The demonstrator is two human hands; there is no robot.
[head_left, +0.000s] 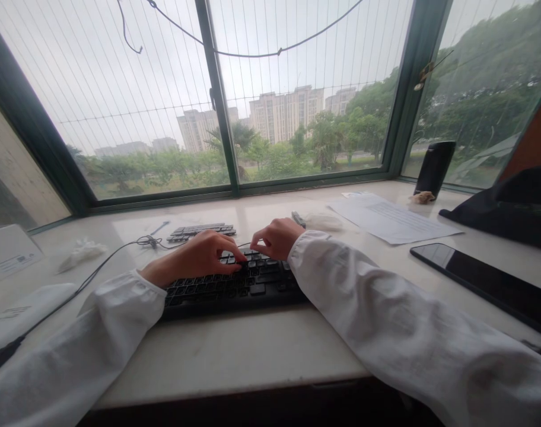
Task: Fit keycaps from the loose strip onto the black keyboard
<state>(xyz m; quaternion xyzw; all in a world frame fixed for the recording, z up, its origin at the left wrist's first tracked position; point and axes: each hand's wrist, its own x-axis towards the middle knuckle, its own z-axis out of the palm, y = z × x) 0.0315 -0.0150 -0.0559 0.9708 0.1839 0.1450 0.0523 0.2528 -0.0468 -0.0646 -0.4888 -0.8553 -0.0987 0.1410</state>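
A black keyboard (235, 296) lies on the white sill in front of me, with many keycap places looking bare. My left hand (203, 258) rests over its upper middle, thumb and forefinger brought close together at a key; whatever is between the tips is too small to name. Just to the right, my right hand (277, 238) is curled above the keyboard's back edge, its thumb and forefinger meeting in a pinch. What that pinch holds, if anything, is hidden. Behind the left hand, several loose dark keycaps (202, 230) lie in rows.
A cable (105, 261) runs along the left, near a crumpled clear bag (81, 254) and a white box (8, 255). On the right are paper sheets (390, 216), a phone (479, 281), a black cylinder (435, 169) and dark cloth (511, 204). Windows (306, 142) rise behind the sill.
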